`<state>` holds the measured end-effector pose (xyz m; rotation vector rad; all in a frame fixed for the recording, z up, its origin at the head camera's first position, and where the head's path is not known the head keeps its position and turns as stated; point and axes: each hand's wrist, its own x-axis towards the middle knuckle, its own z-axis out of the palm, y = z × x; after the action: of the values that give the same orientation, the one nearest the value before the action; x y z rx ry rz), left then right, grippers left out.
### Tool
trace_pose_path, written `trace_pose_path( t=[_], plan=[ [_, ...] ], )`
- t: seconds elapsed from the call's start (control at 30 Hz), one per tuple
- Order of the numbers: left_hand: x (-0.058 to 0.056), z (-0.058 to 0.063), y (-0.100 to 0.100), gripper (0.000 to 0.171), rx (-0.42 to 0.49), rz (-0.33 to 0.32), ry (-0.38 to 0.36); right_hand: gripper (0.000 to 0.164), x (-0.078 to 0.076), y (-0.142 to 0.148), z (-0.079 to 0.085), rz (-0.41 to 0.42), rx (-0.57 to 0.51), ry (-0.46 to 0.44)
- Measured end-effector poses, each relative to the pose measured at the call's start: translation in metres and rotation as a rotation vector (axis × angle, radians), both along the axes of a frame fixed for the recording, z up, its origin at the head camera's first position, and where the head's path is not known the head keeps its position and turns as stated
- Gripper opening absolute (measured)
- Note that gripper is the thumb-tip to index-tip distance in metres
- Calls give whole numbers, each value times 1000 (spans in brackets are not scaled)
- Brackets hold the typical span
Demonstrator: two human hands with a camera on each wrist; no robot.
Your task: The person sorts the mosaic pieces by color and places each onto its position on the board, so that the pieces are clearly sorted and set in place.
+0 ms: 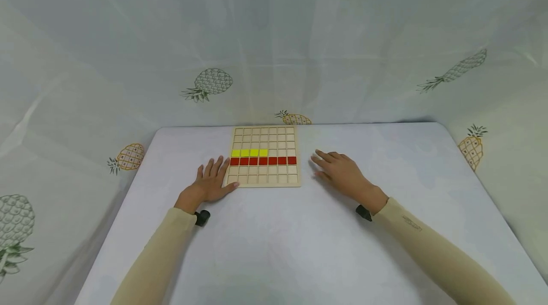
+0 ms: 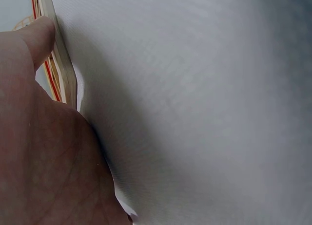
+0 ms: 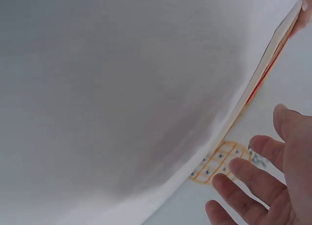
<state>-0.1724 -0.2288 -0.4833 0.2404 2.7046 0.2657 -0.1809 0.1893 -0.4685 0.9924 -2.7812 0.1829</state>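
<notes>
A wooden grid board lies on the white table, marked into small square cells. A full row of red tiles crosses it, with several yellow tiles in the row just behind, at its left side. My left hand lies spread at the board's left edge, fingers straight. Its thumb reaches over the near left corner, against the board's side in the left wrist view. Right of the board is my right hand, fingers loosely bent and spread, holding nothing; the right wrist view shows its fingers apart.
The white table stretches toward me and to both sides. A pale cloth printed with pineapples hangs behind it and at the sides. Dark wrist cameras are strapped on both wrists.
</notes>
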Motion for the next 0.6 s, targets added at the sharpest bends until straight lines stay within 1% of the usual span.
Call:
trace_pose_path(
  t=[0.4, 0.53, 0.6],
  plan=[
    [-2, -8, -3, 97, 12, -12, 10, 50, 13, 49, -6, -80, -64, -2],
    [-1, -7, -3, 97, 19, -19, 13, 50, 16, 64, -4, -103, -91, 8],
    [-2, -6, -3, 97, 26, -22, 18, 50, 17, 70, -2, -122, -99, -1]
  ],
)
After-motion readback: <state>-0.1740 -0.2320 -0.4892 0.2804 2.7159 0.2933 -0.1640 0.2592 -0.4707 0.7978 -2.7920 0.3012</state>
